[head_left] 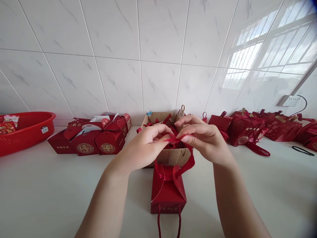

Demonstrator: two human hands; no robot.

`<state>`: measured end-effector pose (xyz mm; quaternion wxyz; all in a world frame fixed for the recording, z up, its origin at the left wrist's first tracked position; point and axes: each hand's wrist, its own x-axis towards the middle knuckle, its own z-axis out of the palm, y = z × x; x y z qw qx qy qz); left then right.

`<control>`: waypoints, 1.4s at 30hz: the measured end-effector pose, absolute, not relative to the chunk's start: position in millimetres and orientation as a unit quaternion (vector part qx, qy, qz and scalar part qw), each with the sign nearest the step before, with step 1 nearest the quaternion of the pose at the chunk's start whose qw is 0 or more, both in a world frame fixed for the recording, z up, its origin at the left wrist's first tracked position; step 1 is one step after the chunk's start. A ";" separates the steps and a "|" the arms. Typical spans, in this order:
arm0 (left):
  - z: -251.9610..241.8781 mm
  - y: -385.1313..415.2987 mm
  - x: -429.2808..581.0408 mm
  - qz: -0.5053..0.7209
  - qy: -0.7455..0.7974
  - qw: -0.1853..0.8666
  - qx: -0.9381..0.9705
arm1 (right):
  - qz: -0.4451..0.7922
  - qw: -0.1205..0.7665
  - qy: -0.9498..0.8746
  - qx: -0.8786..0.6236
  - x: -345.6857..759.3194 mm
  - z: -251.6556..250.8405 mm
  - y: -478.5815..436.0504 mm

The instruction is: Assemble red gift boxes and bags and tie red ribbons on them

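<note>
A small dark red gift box (pixel 169 195) stands on the white table in front of me, its curved flaps folded together at the top. Red ribbon (pixel 188 164) rises from it on both sides to my fingers. My left hand (pixel 147 145) pinches the ribbon between thumb and fingers above the box. Close beside it, my right hand (pixel 201 137) pinches the same ribbon, where it bunches or crosses between the fingertips. A twisted red cord handle (pixel 179 221) hangs from the box's near side toward me.
Behind my hands stands an open cardboard box (pixel 173 157) with red items inside. Several red gift boxes (pixel 86 143) sit at left, past them a red plastic basin (pixel 27 134) with packets. More red boxes (pixel 244 129) line the wall at right, near a black loop (pixel 303 150) and a power socket (pixel 289 100).
</note>
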<state>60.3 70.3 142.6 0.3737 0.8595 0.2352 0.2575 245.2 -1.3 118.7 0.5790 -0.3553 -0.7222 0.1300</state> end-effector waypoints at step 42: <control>142.8 67.8 61.6 0.428 0.282 0.102 0.853 | 0.310 0.734 -0.451 -0.402 226.9 95.6 14.1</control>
